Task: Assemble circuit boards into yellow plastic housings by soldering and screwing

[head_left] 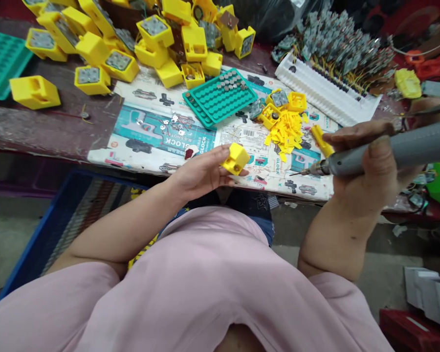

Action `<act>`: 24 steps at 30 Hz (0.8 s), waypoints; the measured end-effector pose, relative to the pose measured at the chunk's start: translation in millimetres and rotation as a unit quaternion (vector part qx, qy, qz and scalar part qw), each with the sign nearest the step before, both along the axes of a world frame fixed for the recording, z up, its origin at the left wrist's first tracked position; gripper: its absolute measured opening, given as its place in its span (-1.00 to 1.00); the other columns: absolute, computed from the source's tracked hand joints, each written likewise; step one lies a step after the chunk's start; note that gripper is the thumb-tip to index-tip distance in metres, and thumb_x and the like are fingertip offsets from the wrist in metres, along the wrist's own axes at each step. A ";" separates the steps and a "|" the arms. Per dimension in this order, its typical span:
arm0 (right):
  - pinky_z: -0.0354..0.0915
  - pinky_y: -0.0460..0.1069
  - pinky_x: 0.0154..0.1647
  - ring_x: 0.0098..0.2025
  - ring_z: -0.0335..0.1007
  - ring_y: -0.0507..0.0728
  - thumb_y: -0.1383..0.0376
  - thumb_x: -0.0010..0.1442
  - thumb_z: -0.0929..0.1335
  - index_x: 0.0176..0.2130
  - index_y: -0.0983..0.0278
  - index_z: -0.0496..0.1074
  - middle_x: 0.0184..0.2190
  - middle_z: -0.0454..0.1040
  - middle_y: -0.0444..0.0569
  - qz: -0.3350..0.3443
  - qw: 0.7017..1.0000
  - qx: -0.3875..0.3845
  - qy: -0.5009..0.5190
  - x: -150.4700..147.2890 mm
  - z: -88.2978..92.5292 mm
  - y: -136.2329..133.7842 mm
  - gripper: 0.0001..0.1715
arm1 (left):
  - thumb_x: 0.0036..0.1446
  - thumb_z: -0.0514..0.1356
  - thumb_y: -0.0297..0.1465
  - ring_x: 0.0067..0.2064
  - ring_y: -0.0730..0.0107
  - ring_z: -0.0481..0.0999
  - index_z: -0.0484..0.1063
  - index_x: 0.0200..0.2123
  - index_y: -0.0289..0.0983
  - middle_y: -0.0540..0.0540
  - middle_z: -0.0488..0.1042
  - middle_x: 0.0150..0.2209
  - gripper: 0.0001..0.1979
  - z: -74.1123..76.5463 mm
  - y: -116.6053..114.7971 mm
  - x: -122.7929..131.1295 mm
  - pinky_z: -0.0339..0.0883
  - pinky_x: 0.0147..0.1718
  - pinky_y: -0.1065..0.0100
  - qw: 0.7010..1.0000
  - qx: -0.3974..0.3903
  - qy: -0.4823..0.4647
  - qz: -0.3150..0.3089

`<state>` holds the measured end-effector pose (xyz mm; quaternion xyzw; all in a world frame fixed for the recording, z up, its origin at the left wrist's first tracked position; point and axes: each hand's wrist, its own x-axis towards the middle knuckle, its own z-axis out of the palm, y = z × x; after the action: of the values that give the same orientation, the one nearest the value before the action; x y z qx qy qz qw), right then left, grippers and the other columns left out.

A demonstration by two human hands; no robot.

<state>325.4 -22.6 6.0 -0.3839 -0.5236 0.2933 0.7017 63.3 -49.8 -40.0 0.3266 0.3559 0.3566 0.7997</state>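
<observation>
You grip a yellow housing in your left hand at the near edge of the tabletop, your right hand closed around a grey electric screwdriver, its tip well apart; the work looks partway along, with insert-filled housings piled far left and loose yellow pieces lying right; the held housing's interior is mostly hidden, and the screwdriver's rear is cut off

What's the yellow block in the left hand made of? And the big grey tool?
The yellow block looks like hard plastic: one even colour, smooth moulded faces. The grey tool has a dull body, perhaps plastic or painted metal; its silvery nose seems metal.
</observation>
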 end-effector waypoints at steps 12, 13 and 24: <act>0.35 -0.15 -0.74 -0.84 -0.01 -0.09 0.07 -0.09 0.56 -0.06 0.05 0.47 -0.75 0.25 -0.42 0.108 0.993 0.018 0.052 -18.9 -4.1 -6.3 -0.43 | 0.15 0.23 -0.25 0.15 0.10 0.46 0.08 0.37 -0.28 -0.23 0.49 0.16 -0.24 -17.4 -7.8 0.1 0.28 0.19 0.11 0.773 0.513 0.372 0.024; 0.36 -0.15 -0.74 -0.84 -0.01 -0.09 0.07 -0.07 0.55 -0.06 0.06 0.48 -0.75 0.26 -0.42 0.110 0.992 0.018 0.051 -19.9 -4.1 -6.6 -0.44 | 0.15 0.23 -0.25 0.16 0.10 0.46 0.07 0.38 -0.28 -0.24 0.48 0.17 -0.23 -18.1 -7.7 -0.1 0.28 0.19 0.11 0.774 0.512 0.371 0.023; 0.53 0.03 -0.07 -0.43 0.49 0.00 0.17 0.10 0.47 0.00 0.06 0.49 -0.54 0.47 -0.27 0.112 0.991 0.062 0.027 -29.5 -8.2 -7.5 -0.57 | 0.19 0.20 -0.15 0.17 0.02 0.41 0.12 0.35 -0.29 -0.23 0.53 0.08 -0.27 -27.4 -2.2 1.4 -0.16 0.34 -0.09 0.672 0.553 0.492 -0.004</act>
<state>295.9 -30.1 -2.2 -0.2704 -0.5610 0.3475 0.7010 64.8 -52.1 -67.3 0.8389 0.4344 0.2725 0.1827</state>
